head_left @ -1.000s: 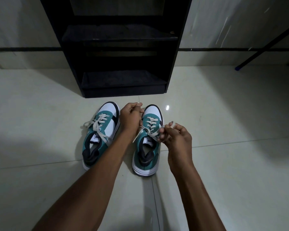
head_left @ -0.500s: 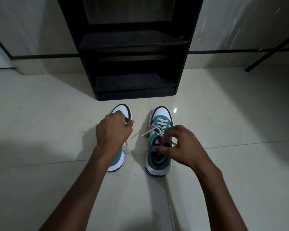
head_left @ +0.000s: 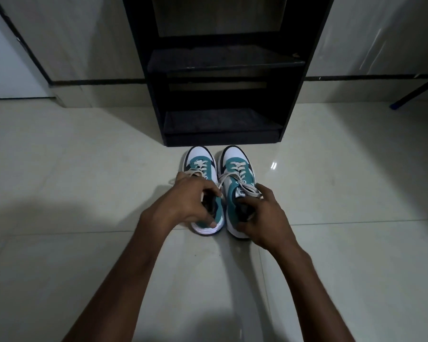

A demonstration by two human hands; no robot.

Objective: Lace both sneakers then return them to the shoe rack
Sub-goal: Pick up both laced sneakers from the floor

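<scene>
Two teal-and-white sneakers with cream laces stand side by side on the floor, toes toward the black shoe rack (head_left: 223, 134). My left hand (head_left: 183, 206) grips the heel collar of the left sneaker (head_left: 200, 160), thumb on its rear. My right hand (head_left: 262, 215) grips the collar of the right sneaker (head_left: 236, 166), fingers curled into its opening. Loose lace ends trail over both hands. The heels are partly hidden by my hands.
The rack stands against the wall with a bottom shelf (head_left: 220, 119) and a middle shelf (head_left: 220, 60), both bare. Pale glossy floor tiles (head_left: 84, 183) spread around. A dark slanted bar with a blue foot (head_left: 395, 106) sits far right.
Both hands left the laces and took hold of the sneakers' collars. The two sneakers now stand closer together and nearer the rack.
</scene>
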